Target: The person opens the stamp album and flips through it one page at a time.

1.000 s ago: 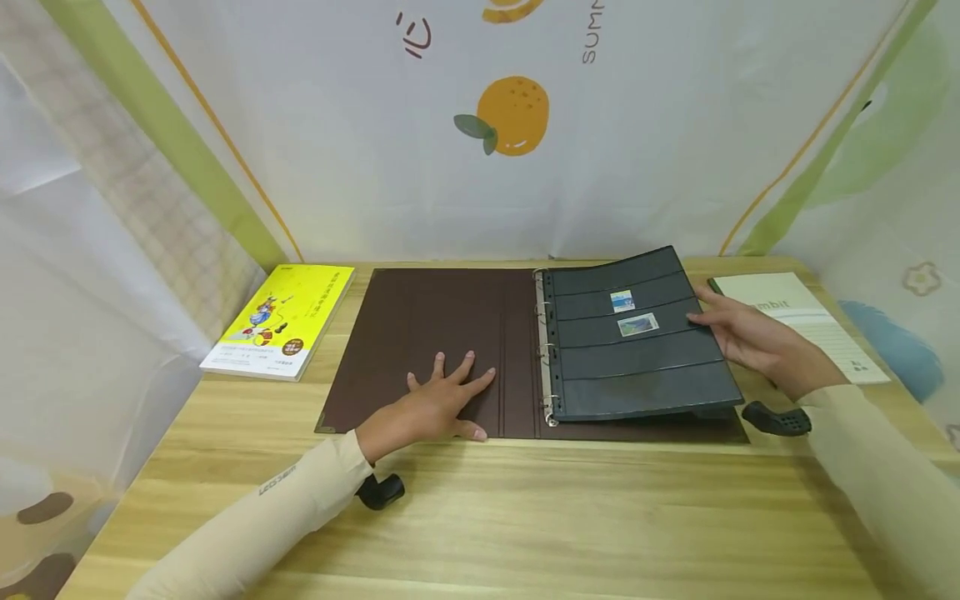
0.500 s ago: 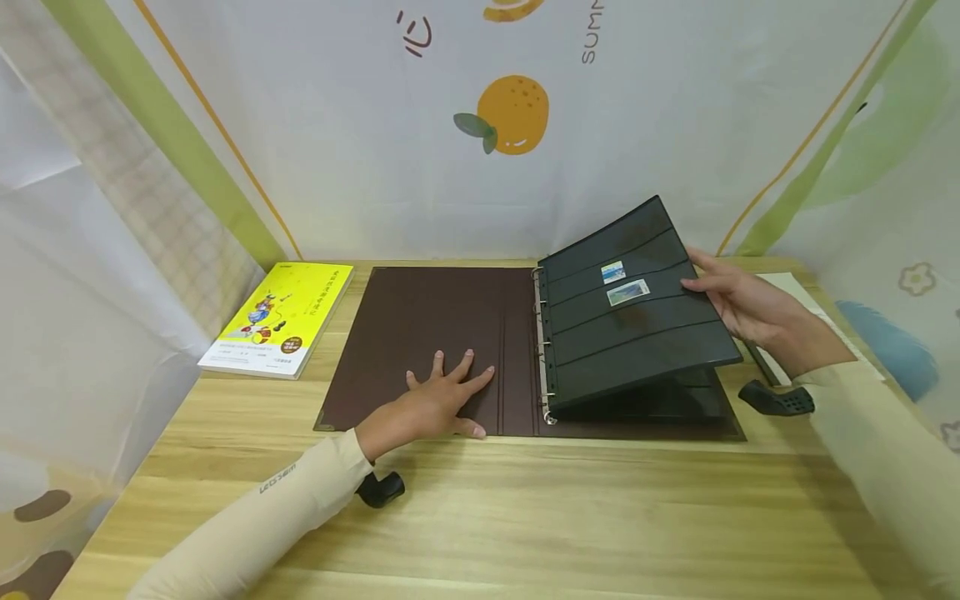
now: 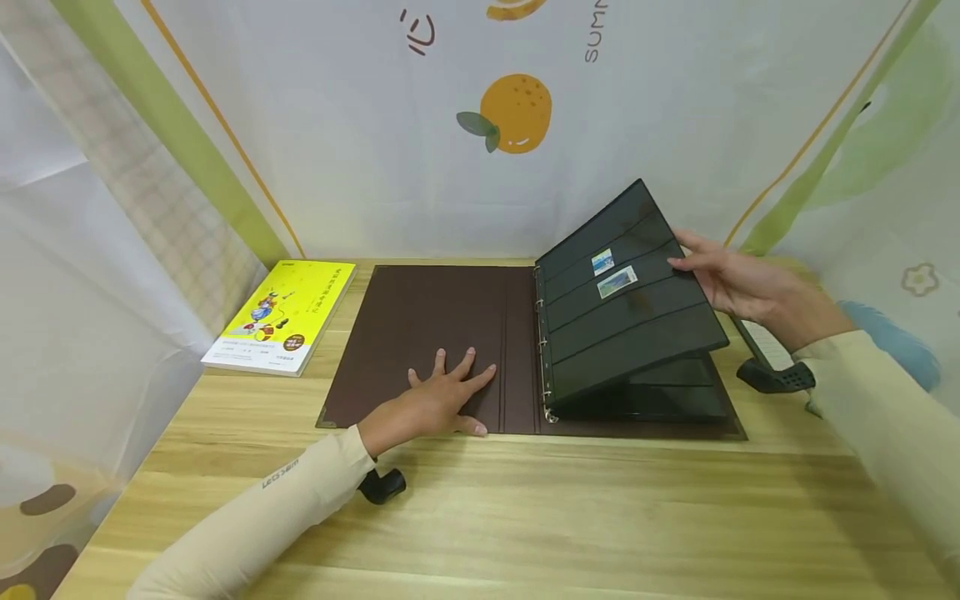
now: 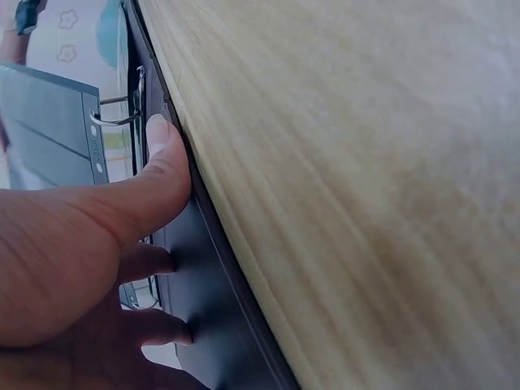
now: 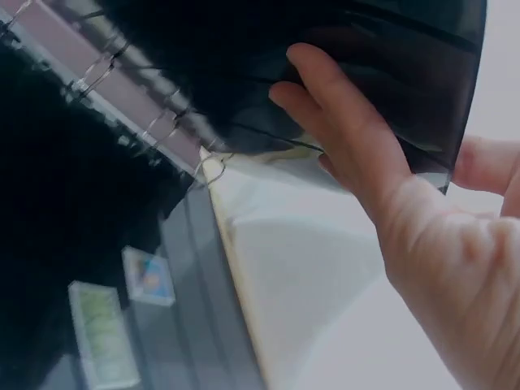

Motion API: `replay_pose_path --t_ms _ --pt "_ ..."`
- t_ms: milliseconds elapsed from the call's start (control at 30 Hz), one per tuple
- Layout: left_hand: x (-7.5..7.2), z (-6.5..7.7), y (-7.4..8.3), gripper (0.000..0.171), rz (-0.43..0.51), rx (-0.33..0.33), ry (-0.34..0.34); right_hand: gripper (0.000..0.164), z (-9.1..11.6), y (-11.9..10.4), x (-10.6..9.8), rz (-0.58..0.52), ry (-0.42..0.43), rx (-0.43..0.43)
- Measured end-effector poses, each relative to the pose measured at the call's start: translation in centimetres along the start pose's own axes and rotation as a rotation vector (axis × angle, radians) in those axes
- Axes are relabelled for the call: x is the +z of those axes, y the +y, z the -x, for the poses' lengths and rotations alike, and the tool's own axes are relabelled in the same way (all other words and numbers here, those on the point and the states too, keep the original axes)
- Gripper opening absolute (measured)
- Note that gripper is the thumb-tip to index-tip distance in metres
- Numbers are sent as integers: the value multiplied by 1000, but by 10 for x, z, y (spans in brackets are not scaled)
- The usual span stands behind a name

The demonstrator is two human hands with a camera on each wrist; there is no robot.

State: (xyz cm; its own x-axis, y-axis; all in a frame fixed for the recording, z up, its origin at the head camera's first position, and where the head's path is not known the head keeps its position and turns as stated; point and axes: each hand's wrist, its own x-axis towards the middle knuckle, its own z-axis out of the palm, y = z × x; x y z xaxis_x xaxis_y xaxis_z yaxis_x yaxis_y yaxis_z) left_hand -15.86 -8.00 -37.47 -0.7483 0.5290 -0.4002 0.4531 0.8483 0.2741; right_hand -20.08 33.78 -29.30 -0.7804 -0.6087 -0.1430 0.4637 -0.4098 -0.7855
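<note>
A dark brown ring-binder stamp album point(image 3: 427, 325) lies spread on the table. My left hand point(image 3: 435, 404) rests on its inside left cover, fingers spread, thumb at the front edge. With my right hand point(image 3: 738, 279) I pinch the outer edge of a black pocket page point(image 3: 652, 308), lifted and tilted up from the metal rings point(image 3: 543, 342). Two stamps, a small one point(image 3: 602, 262) and a larger one point(image 3: 617, 282), sit on that page. Underneath lie more black pages point(image 3: 667, 396); in the right wrist view two stamps point(image 5: 101, 333) show on a page below the lifted one.
A yellow book point(image 3: 300, 304) lies on the left of the wooden table point(image 3: 525, 517). To the right, a pale notebook point(image 3: 767, 343) is mostly hidden by my right hand and sleeve. A printed curtain point(image 3: 375, 192) hangs behind the table.
My right hand has raised the page's outer edge and moved it up and slightly left, exposing more of the pages below. The left hand has stayed in place.
</note>
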Motion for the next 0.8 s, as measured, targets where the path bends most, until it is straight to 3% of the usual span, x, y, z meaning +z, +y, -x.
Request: replay_pose_path --t_ms 167,400,467,633,800 --pt "1 0 -2 89 2 3 0 86 -20 -16 28 198 119 37" --pt "1 -2 -2 89 4 6 -1 81 -41 -24 65 493 180 130" --pt "0 -2 -1 89 -1 4 4 80 -44 -24 72 535 212 147" --pt "2 3 6 87 -47 -34 92 78 -47 -20 79 550 292 168" --pt "1 8 18 83 -91 -86 126 81 -47 -16 81 528 280 157"
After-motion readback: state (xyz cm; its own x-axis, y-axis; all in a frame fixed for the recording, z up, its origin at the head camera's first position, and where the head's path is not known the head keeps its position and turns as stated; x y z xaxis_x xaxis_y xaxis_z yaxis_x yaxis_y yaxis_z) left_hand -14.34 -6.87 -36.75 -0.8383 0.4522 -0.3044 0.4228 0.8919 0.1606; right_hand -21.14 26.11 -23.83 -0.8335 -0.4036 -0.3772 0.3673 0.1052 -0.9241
